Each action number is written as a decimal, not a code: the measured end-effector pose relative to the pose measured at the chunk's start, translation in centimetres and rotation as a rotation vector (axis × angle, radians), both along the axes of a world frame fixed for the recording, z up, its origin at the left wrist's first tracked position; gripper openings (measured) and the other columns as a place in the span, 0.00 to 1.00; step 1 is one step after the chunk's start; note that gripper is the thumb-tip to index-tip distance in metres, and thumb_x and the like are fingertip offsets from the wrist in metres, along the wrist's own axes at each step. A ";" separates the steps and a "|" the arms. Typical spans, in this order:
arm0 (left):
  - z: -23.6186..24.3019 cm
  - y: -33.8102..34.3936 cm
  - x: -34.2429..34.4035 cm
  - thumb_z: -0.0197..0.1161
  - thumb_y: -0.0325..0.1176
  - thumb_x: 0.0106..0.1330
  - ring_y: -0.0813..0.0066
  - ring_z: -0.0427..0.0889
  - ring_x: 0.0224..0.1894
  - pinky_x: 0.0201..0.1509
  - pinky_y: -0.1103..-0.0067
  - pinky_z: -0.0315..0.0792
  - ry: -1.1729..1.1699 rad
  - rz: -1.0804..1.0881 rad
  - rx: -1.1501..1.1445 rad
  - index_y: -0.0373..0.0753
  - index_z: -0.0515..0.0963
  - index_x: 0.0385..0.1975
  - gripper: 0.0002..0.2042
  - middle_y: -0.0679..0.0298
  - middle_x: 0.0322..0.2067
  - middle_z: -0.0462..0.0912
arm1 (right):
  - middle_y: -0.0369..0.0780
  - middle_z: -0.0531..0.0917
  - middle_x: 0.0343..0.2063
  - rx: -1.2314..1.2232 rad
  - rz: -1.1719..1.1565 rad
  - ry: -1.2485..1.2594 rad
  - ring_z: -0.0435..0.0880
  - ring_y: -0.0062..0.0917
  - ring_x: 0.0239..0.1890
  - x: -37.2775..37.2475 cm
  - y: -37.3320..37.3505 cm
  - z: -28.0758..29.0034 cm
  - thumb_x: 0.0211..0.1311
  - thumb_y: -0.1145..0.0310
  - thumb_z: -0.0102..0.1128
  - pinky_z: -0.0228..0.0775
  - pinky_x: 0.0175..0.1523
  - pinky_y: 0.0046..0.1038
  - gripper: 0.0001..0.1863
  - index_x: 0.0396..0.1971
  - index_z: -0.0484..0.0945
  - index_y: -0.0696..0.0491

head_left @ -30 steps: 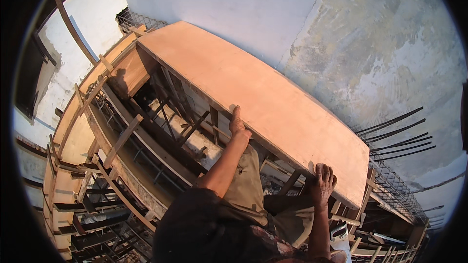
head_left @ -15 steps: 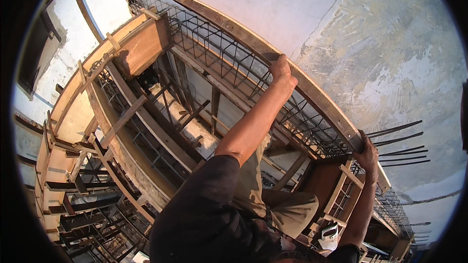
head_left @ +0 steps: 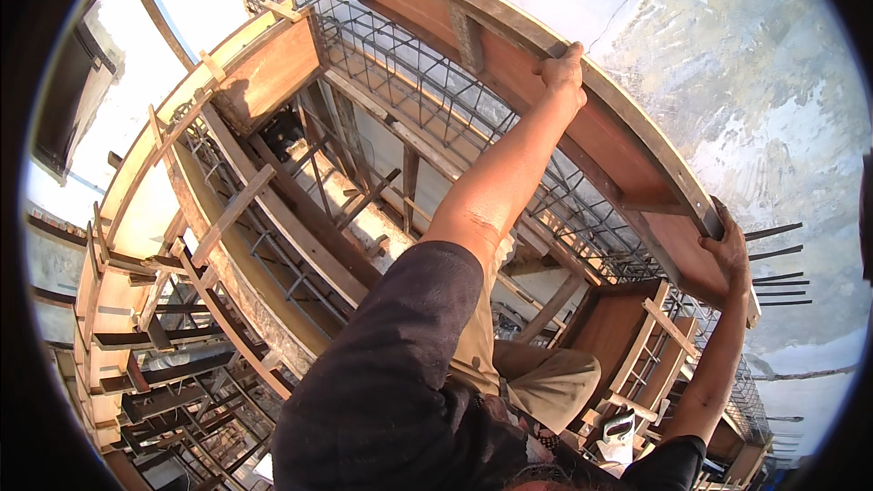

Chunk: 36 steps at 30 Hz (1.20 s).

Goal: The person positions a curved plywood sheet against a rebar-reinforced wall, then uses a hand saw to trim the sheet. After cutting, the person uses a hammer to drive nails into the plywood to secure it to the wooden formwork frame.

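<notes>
A: From my remote station, how do I read the hands?

B: Left hand (head_left: 564, 73): fingers curled over the long rim of the wooden panel (head_left: 518, 73), thumb on the side facing the wearer, the grasp closed on the wood. Right hand (head_left: 727, 241): similarly wrapped about the same rim, farther right, near the panel's right end.

A: And the panel itself?

B: I have it on the far side, tilted, slanting from far left toward the right. Its reddish-brown framed face is toward the wearer; battens border it like a shallow tray, with crosspieces between. I cannot tell whether its lower edge touches the steel cage (head_left: 409, 82) beside it.

A: Which containers do I note, and their contents?

B: The cage, a lattice of tied rods, lies lengthwise in the far channel, along the wall (head_left: 727, 64). Left of the wearer, a curved trough (head_left: 282, 232) of boards contains steel rods; a short wooden crosspiece (head_left: 232, 214) spans its top. At near right, a box-like form (head_left: 614, 332) with reddish-brown sides has rods showing within.

A: Beyond these?

B: Near right, by the wearer's trousers (head_left: 550, 391), I see a handsaw (head_left: 617, 445). At far right, a row of dark bars (head_left: 777, 259) projects in front of the wall.
</notes>
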State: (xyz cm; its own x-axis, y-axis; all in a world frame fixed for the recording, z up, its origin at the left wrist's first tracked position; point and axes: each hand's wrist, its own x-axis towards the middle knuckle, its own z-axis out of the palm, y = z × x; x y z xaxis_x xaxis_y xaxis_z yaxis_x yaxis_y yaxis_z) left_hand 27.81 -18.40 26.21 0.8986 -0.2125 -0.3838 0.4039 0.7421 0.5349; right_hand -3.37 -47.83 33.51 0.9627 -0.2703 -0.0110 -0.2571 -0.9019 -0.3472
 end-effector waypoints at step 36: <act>-1.7 -0.3 19.9 0.58 0.41 0.71 0.64 0.71 0.70 0.68 0.63 0.74 -0.874 -0.124 2.634 0.55 0.67 0.72 0.28 0.68 0.74 0.63 | 0.46 0.82 0.56 -0.568 -0.176 -0.116 0.80 0.42 0.59 5.1 -5.3 -2.1 0.49 0.63 0.68 0.74 0.63 0.42 0.41 0.69 0.68 0.40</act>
